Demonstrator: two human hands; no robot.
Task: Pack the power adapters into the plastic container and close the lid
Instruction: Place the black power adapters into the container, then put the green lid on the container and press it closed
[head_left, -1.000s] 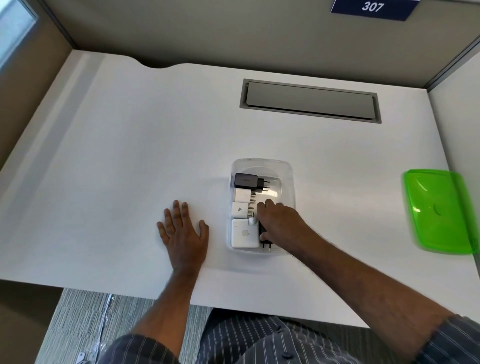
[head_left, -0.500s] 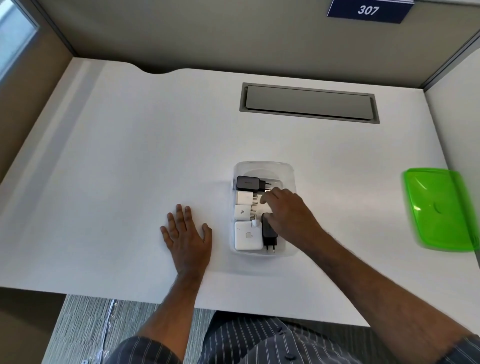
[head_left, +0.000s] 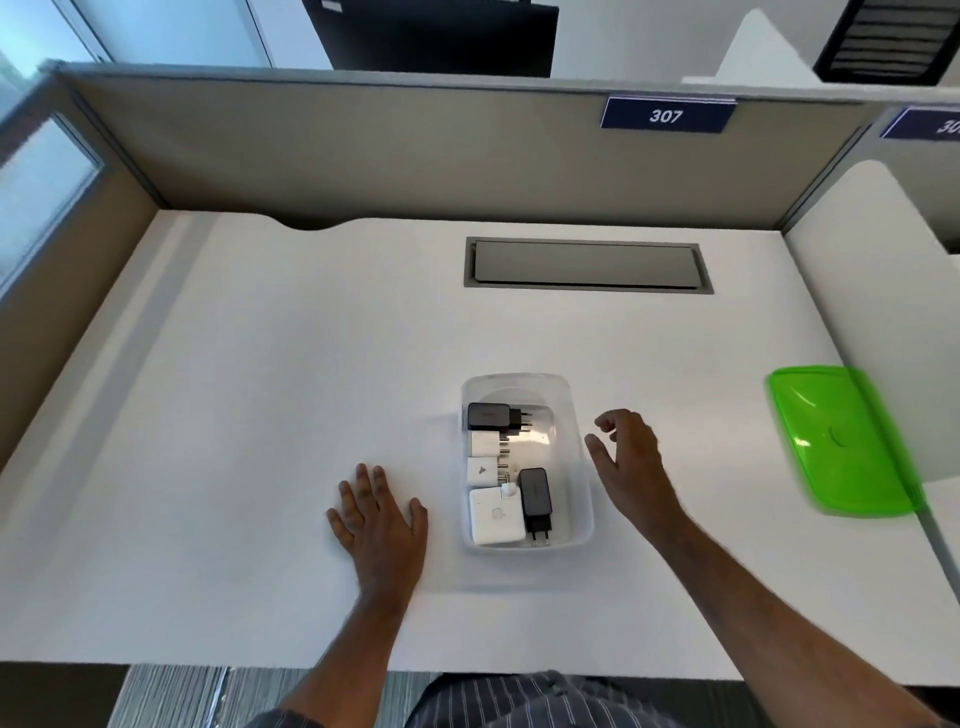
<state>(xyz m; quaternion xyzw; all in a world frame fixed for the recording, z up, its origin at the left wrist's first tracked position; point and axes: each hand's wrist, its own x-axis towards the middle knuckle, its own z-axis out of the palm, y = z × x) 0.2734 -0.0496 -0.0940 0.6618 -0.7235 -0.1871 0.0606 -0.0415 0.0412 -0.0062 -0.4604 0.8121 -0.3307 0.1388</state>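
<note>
— On the white desk (head_left: 260, 415), near its front edge, what sits between the 2 hands?

— A clear plastic container (head_left: 579, 519), lid off, with 5 power adapters lying flat inside. Down its left side run a black adapter (head_left: 489, 416) at the far end, then a small white adapter (head_left: 485, 443), then a second white adapter (head_left: 483, 471) marked with a grey triangular logo, and nearest the person a large white square adapter (head_left: 496, 515) bearing a faint apple logo. A second black adapter (head_left: 535, 493) lies just right of that square one, its 2 pins pointing toward the person.

— And the hands?

— The left hand (head_left: 376, 519) lies palm down on the desk just left of the container, fingers straight and slightly spread, holding nothing. The right hand (head_left: 628, 457) hangs just right of the container, apart from it, its fingers (head_left: 605, 420) loosely curled and empty.

— Where is the lid?

— The green translucent lid (head_left: 844, 441) lies well apart at the desk's right edge, against the side partition.

— Any writing?

— A blue plate (head_left: 667, 115) on the back partition reads 307. A second blue plate (head_left: 922, 124) to the right is cut off; only 30 shows. A grey cable hatch (head_left: 587, 265) is set into the desk farther back.
</note>
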